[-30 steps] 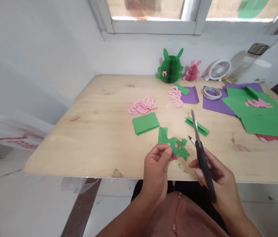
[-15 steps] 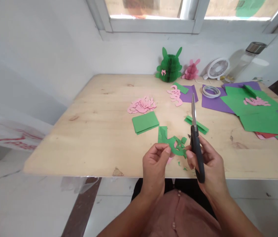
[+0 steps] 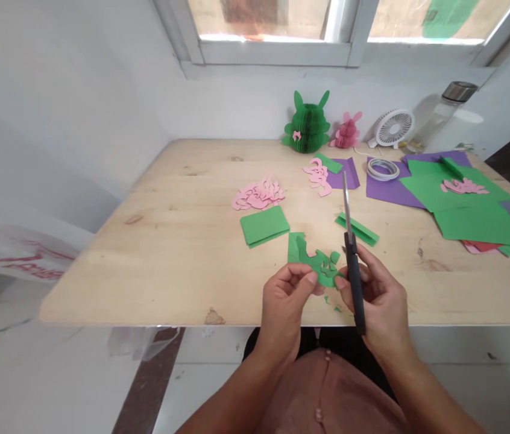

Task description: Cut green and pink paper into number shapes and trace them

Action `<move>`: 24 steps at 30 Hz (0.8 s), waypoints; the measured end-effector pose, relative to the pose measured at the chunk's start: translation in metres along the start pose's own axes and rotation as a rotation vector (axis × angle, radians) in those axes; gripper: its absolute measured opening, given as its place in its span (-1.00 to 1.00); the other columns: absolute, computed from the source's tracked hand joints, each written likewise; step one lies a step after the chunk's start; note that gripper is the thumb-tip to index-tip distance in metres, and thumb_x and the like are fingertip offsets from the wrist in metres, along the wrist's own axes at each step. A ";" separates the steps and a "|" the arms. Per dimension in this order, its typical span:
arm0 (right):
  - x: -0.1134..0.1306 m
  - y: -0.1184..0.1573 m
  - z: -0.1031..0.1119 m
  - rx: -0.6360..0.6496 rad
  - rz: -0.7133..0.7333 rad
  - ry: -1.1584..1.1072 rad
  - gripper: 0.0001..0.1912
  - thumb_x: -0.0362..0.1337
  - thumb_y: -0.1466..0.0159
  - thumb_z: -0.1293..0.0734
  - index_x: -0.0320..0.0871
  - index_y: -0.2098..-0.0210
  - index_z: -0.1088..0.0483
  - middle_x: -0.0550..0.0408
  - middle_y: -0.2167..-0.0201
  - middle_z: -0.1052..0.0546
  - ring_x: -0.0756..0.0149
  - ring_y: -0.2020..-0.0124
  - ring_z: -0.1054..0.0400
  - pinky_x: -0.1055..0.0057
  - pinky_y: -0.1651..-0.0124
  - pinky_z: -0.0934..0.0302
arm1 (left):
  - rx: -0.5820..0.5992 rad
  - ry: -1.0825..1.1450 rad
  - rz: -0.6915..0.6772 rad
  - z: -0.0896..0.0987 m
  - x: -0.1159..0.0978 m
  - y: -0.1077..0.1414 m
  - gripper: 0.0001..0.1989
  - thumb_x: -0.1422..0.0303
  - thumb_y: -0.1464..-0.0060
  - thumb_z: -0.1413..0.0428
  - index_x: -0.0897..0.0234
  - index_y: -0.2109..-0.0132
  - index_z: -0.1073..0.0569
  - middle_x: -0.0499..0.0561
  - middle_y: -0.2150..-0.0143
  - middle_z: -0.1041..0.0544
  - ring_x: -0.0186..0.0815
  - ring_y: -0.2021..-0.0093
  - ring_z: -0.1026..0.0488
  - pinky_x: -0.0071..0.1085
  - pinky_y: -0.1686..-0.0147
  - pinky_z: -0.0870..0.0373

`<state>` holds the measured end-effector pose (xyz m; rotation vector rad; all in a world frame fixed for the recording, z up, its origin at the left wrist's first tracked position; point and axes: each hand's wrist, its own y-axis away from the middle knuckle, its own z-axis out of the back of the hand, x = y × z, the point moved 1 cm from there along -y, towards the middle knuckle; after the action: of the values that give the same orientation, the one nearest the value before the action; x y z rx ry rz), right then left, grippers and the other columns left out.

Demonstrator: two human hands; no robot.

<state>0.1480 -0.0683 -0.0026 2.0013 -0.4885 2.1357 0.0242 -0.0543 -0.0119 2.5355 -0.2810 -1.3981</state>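
Note:
My left hand [image 3: 287, 298] pinches a cut-out piece of green paper [image 3: 328, 278] between thumb and fingers, just above the table's front edge. In my right hand [image 3: 381, 301] are black-handled scissors [image 3: 353, 271], their blades pointing away from me toward the purple paper. The thumb of that hand also meets the right end of the green cut-out. Small green scraps [image 3: 337, 309] lie on the table below it. Behind my left hand is a larger green offcut [image 3: 295, 244], partly overlapped by the cut-out.
A folded green card [image 3: 264, 225] and a pile of pink cut-outs [image 3: 258, 194] lie beyond my left hand. At the back stand a green paper figure [image 3: 309, 128], a pink one [image 3: 346, 131], a fan [image 3: 394, 128] and a bottle [image 3: 440, 117]. Green sheets [image 3: 472, 220] spread at right.
My right hand and the scissors have moved slightly left, and the thumb has come onto the green cut-out. The pink bits seen by the cut-out earlier no longer show. The view has shifted slightly.

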 end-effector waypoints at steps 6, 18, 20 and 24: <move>0.002 0.006 0.012 0.064 -0.046 -0.039 -0.46 -0.30 -0.07 -0.47 -0.06 -0.06 -0.42 0.17 0.47 -0.48 0.42 0.48 -0.34 0.51 0.41 -0.30 | 0.027 0.054 0.055 0.004 -0.010 -0.006 -0.83 0.36 0.08 -0.28 0.30 0.36 -0.45 -0.07 0.47 -0.50 -0.40 0.45 -0.41 -0.41 0.30 -0.32; -0.027 0.074 0.065 0.150 -0.294 0.024 -0.33 0.00 -0.10 -0.43 -0.08 -0.15 -0.33 0.10 0.47 -0.45 0.37 0.55 -0.30 0.51 0.52 -0.20 | 0.180 0.124 0.137 0.013 -0.030 -0.016 -0.83 0.39 0.14 -0.33 0.32 0.42 -0.48 -0.01 0.44 -0.52 -0.34 0.35 -0.45 -0.36 0.23 -0.40; -0.030 0.078 0.065 0.170 -0.314 0.011 -0.33 0.02 -0.09 -0.43 -0.06 -0.15 -0.35 0.11 0.48 -0.43 0.36 0.53 -0.33 0.50 0.45 -0.24 | 0.199 0.102 0.134 0.012 -0.031 -0.015 -0.83 0.38 0.14 -0.33 0.31 0.41 -0.48 -0.01 0.45 -0.53 -0.34 0.37 -0.46 -0.35 0.24 -0.40; -0.036 0.078 0.063 0.244 -0.307 0.026 -0.39 -0.02 -0.10 -0.43 -0.07 -0.11 -0.41 0.13 0.51 -0.44 0.37 0.51 -0.33 0.50 0.40 -0.25 | 0.209 0.017 0.116 0.010 -0.033 -0.015 -0.83 0.37 0.13 -0.32 0.31 0.42 -0.47 -0.04 0.49 -0.52 -0.36 0.43 -0.44 -0.38 0.28 -0.37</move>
<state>0.1828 -0.1594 -0.0444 2.0082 0.0865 2.1052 -0.0007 -0.0317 0.0045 2.6445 -0.5901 -1.3664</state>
